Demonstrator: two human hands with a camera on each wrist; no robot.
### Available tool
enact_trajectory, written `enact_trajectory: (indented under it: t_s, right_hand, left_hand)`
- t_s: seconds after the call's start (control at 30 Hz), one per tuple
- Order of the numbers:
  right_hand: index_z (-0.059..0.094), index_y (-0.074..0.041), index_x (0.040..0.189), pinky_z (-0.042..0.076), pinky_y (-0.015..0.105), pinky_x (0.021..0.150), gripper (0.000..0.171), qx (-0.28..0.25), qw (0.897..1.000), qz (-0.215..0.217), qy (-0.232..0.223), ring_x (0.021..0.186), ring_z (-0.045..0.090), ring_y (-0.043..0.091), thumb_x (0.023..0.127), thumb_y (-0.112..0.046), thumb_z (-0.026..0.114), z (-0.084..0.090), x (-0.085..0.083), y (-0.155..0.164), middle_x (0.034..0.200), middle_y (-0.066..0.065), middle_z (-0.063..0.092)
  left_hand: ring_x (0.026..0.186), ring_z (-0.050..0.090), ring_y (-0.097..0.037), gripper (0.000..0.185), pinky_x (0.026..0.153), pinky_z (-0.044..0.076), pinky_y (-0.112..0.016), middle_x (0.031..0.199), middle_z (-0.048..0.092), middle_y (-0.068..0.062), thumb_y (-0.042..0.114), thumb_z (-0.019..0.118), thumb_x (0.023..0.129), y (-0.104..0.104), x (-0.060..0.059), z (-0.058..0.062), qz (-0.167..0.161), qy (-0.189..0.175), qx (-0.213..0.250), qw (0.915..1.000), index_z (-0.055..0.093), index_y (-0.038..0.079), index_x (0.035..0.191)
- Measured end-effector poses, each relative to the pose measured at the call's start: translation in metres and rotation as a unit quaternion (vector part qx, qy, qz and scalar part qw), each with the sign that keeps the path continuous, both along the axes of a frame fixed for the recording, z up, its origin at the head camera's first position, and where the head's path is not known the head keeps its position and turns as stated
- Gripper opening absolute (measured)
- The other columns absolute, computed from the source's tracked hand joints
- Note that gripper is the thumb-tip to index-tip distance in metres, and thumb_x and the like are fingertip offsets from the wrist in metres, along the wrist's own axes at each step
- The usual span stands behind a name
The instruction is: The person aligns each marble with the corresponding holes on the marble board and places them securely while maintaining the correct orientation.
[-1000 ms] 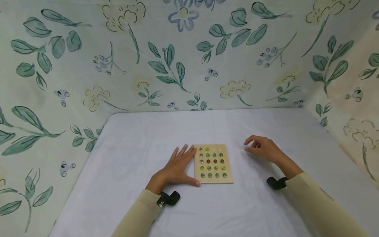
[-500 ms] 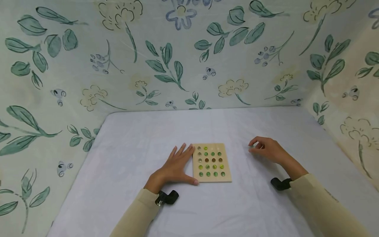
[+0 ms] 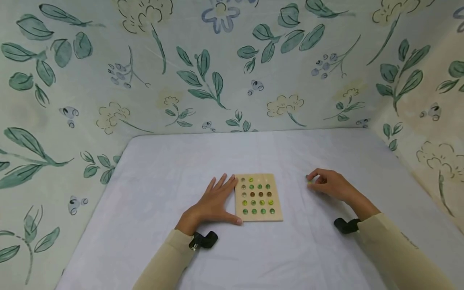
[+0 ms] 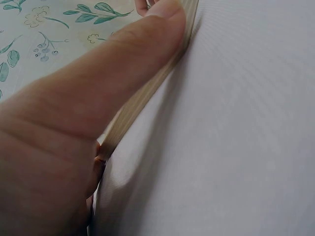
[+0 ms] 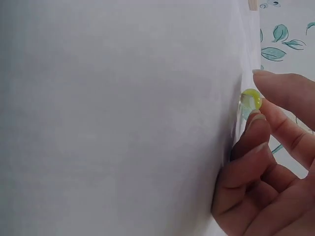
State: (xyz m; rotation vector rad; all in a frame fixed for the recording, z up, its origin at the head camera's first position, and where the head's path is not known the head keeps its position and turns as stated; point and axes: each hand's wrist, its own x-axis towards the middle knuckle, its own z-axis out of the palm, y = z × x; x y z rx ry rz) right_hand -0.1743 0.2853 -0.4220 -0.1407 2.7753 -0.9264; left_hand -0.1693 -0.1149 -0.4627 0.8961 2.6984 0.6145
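Note:
A square light-wood board [image 3: 279, 213] holds rows of glass marbles in clear, brown, yellow and green. My left hand [image 3: 214, 203] lies spread along its left side, fingertips on the upper left edge and thumb at the lower left corner; the left wrist view shows the thumb [image 4: 142, 44] over the board's rim. To the right of the board, my right hand [image 3: 331, 184] is curled low over the cloth. Its fingertips hold a yellow-green marble [image 5: 251, 99], the thumb tip close above. Behind it a clear, bluish piece [image 5: 246, 114] shows, partly hidden by a finger.
A white cloth [image 3: 174, 161] covers the table. Floral fabric [image 3: 224, 80] hangs behind it and at both sides. A small black device [image 3: 204, 240] sits on the left wrist, another [image 3: 346, 225] on the right wrist.
My right hand has drifted slightly right, away from the board, and marbles now show at its fingertips. The left hand stays against the board. The head view has shifted a little.

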Motion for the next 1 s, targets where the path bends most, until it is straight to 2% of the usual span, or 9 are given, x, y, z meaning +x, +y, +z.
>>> enact_trajectory:
  t_s: [0.47,0.7,1.0]
  right_hand:
    - [0.064,-0.012,0.103,0.04,0.029,0.054,0.023,0.014,1.0,-0.014,-0.015,0.066,0.049,0.018,0.087,-0.026,0.073,-0.0005,-0.0005,-0.0014,0.076,0.004,0.058]
    - [0.064,-0.011,0.102,0.038,0.029,0.053,0.022,0.013,1.0,-0.005,-0.006,0.065,0.048,0.018,0.087,-0.025,0.073,-0.0019,0.0004,0.0003,0.075,0.004,0.057]
    - [0.065,-0.011,0.1,0.039,0.029,0.054,0.018,0.023,1.0,-0.015,-0.002,0.065,0.048,0.019,0.087,-0.022,0.072,-0.006,0.0011,0.0016,0.075,0.004,0.056]
  left_hand:
    - [0.148,-0.008,-0.019,0.129,0.117,-0.009,-0.044,0.162,0.003,0.004,0.082,0.066,0.061,-0.001,-0.0011,-0.0023,0.003,0.003,0.003,1.0,0.007,0.019,0.157]
    - [0.148,-0.007,-0.02,0.129,0.117,-0.008,-0.044,0.162,0.004,0.003,0.08,0.067,0.061,-0.0002,0.0002,-0.0012,0.002,0.003,0.002,1.0,0.007,0.018,0.157]
    - [0.148,-0.008,-0.019,0.129,0.117,-0.009,-0.044,0.162,0.003,0.004,0.08,0.067,0.061,0.0012,0.0008,0.0009,0.002,0.001,-0.002,1.0,0.007,0.019,0.157]
